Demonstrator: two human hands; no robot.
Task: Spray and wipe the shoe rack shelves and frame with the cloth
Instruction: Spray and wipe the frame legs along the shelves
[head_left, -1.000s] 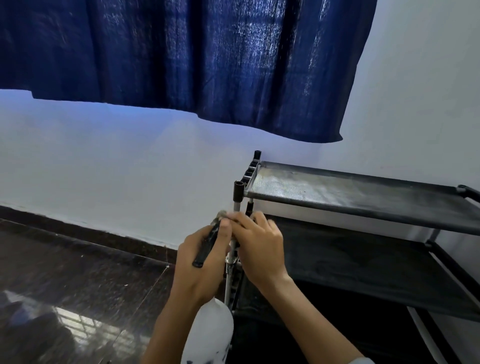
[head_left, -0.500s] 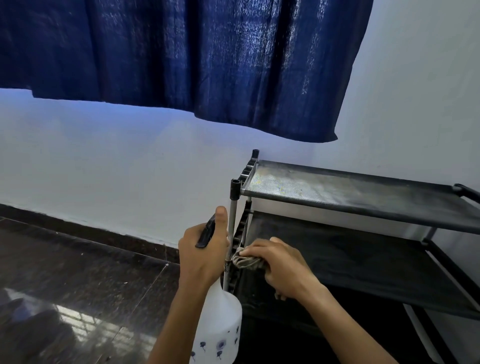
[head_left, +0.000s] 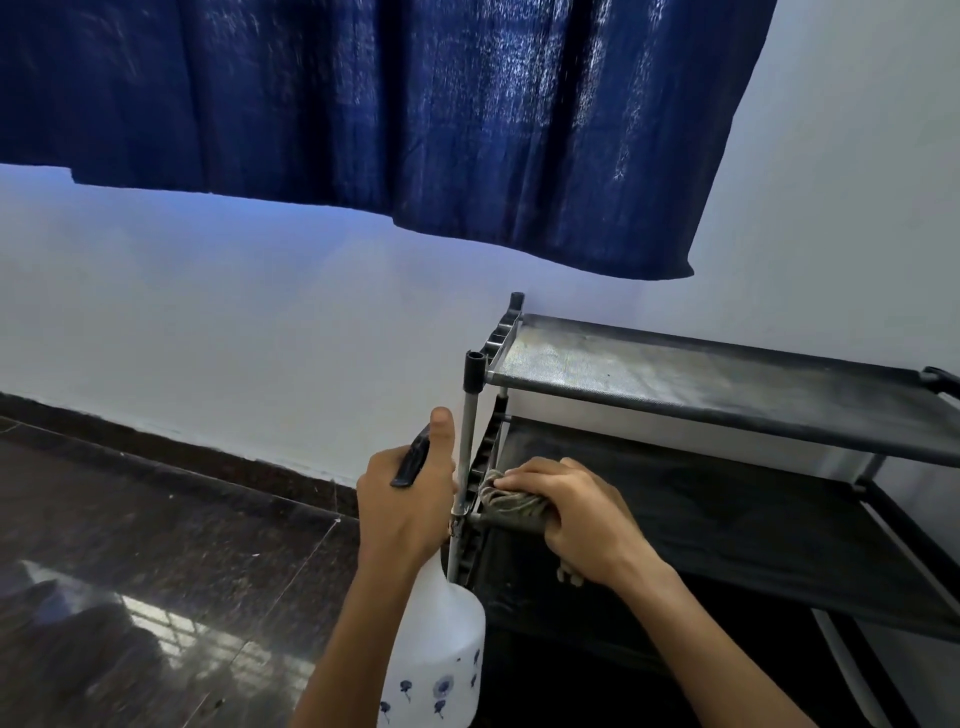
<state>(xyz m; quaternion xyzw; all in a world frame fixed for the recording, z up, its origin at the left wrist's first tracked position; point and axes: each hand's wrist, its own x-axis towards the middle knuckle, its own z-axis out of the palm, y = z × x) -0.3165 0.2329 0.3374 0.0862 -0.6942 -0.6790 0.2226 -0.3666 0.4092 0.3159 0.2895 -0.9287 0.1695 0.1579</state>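
Observation:
The shoe rack (head_left: 727, 384) stands against the white wall, with black fabric shelves on a metal frame. My left hand (head_left: 405, 499) grips the black head of a white spray bottle (head_left: 441, 649) that hangs beside the rack's front left post (head_left: 467, 441). My right hand (head_left: 576, 514) holds a grey-brown cloth (head_left: 506, 501) and presses it on the front left corner of the middle shelf (head_left: 727, 509), at the bar joining the post. The top shelf looks dusty.
A dark blue curtain (head_left: 415, 114) hangs above the rack. Glossy dark stone floor (head_left: 156, 571) spreads to the left, with a dark skirting along the wall. A lower shelf of the rack lies in shadow under my right arm.
My right hand moved with the cloth from the front left post down to the middle shelf's front corner. My left hand with the spray bottle shifted slightly up and away from the right.

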